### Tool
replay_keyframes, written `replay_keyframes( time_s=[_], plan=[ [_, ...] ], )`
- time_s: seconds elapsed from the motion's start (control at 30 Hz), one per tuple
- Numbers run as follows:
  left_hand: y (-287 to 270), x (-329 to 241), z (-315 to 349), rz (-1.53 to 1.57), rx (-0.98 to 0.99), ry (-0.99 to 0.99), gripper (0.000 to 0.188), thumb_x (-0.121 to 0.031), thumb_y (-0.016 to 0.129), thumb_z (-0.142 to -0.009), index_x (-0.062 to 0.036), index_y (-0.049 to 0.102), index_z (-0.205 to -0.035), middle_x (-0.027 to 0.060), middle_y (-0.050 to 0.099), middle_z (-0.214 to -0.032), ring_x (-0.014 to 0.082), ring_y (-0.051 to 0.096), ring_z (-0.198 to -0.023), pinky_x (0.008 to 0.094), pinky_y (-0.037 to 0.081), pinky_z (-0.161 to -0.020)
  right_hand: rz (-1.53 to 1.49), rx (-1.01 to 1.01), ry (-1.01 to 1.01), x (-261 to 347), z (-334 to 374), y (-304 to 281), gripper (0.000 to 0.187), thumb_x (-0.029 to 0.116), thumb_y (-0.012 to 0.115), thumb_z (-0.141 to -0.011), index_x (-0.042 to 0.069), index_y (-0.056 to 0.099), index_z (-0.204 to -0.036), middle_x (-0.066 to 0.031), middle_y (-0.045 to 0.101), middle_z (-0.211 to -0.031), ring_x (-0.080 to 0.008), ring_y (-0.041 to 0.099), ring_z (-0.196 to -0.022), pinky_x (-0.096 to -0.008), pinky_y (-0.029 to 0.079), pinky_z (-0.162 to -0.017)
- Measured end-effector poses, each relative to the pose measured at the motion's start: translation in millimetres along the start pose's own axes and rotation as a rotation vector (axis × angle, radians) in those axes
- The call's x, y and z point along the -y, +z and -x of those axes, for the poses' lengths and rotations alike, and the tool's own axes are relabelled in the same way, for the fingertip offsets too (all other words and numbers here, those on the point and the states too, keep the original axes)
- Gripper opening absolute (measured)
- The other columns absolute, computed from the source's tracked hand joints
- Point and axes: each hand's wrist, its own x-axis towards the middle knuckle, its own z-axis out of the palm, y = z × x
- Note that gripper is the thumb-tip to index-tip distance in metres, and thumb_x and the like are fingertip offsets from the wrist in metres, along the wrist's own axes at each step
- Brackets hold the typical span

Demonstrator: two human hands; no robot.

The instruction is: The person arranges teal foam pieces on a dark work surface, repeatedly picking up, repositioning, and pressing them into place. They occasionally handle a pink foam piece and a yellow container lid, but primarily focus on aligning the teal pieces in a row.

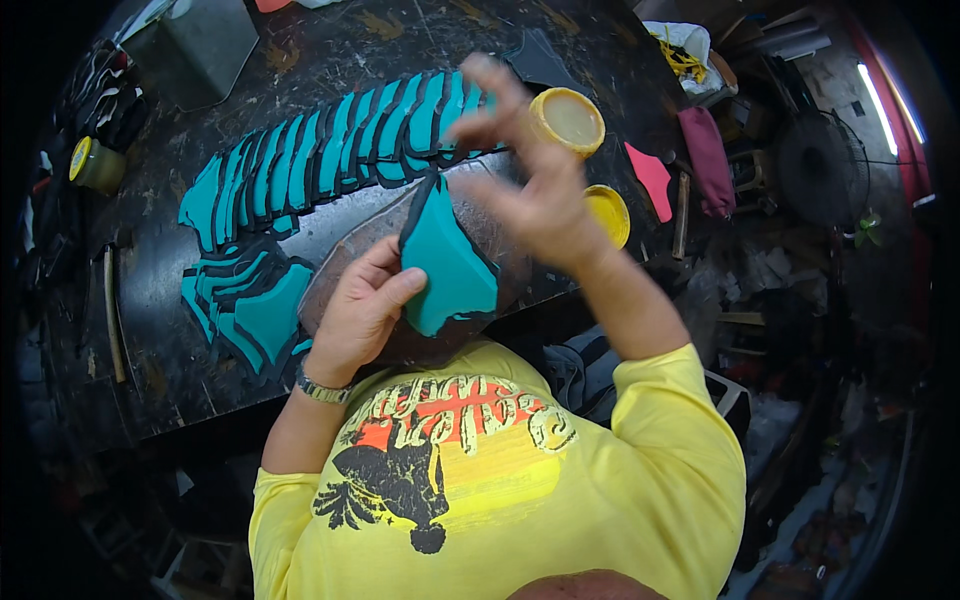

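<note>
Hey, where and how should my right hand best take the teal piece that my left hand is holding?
Probably by the free right edge of the teal piece, coming in from the right with the right hand, thumb on top. The piece looks flat, and the left hand pinches it on the left, so that far side is unobstructed.

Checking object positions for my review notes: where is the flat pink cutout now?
In the head view, the pink cutout lies on the table's right side, between the yellow tubs beside the right hand and the wooden-handled hammer.
</note>
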Motion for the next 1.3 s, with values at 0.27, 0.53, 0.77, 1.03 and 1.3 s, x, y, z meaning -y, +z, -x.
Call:
replay_keyframes(
  time_s=[0.27, 0.53, 0.77, 1.03, 1.3],
  plan=[
    [-22, -17, 13, -0.534, -0.322, 0.05, 0.035, -0.011, 0.062, -0.104, 0.0033, 0.058, -0.135, 0.0054, 0.066, -0.12, 0.0096, 0.062, -0.105, 0.0253, 0.05, -0.094, 0.436, -0.007, 0.572, -179, -71, -119, 0.12, 0.051, 0.089, -0.073, 0.02, 0.018, -0.165, -0.0311, 0.046, -0.151, -0.0431, 0.047, -0.14, -0.0504, 0.041, -0.115],
    [-22, -7, 25, -0.74, -0.366, 0.089, 0.044, -0.003, 0.066, -0.098, 0.0045, 0.055, -0.14, 0.0075, 0.066, -0.123, 0.0098, 0.063, -0.104, 0.0243, 0.053, -0.089, 0.54, 0.221, 0.686, -222, -73, -113, 0.124, 0.031, 0.095, -0.072, 0.023, 0.014, -0.166, -0.0265, 0.032, -0.163, -0.0403, 0.034, -0.15, -0.055, 0.033, -0.121],
    [-16, -7, 22, -0.841, -0.441, 0.066, 0.051, 0.0, 0.069, -0.095, 0.001, 0.055, -0.143, 0.0068, 0.065, -0.116, 0.0107, 0.063, -0.101, 0.0262, 0.054, -0.087, 0.283, 0.035, 0.702, -233, -60, -120, 0.127, 0.024, 0.096, -0.068, 0.023, 0.015, -0.166, -0.0272, 0.029, -0.164, -0.0415, 0.032, -0.151, -0.0541, 0.032, -0.122],
    [-13, -10, 19, -0.977, -0.436, 0.058, 0.056, 0.0, 0.072, -0.091, -0.0039, 0.055, -0.145, 0.0065, 0.065, -0.107, 0.0117, 0.061, -0.092, 0.0277, 0.053, -0.082, 0.458, 0.137, 0.603, -225, -62, -111, 0.128, 0.024, 0.095, -0.068, 0.025, 0.012, -0.166, -0.0266, 0.034, -0.162, -0.0413, 0.034, -0.15, -0.05, 0.034, -0.121],
    [-8, -14, 26, -1.113, -0.44, 0.117, 0.062, 0.003, 0.071, -0.09, -0.0035, 0.051, -0.148, 0.0074, 0.064, -0.101, 0.0118, 0.061, -0.09, 0.0276, 0.052, -0.079, 0.346, -0.004, 0.698, -238, -59, -122, 0.118, 0.007, 0.082, -0.07, 0.022, 0.015, -0.166, -0.0321, 0.042, -0.155, -0.0425, 0.045, -0.144, -0.0447, 0.041, -0.116]
  ],
)
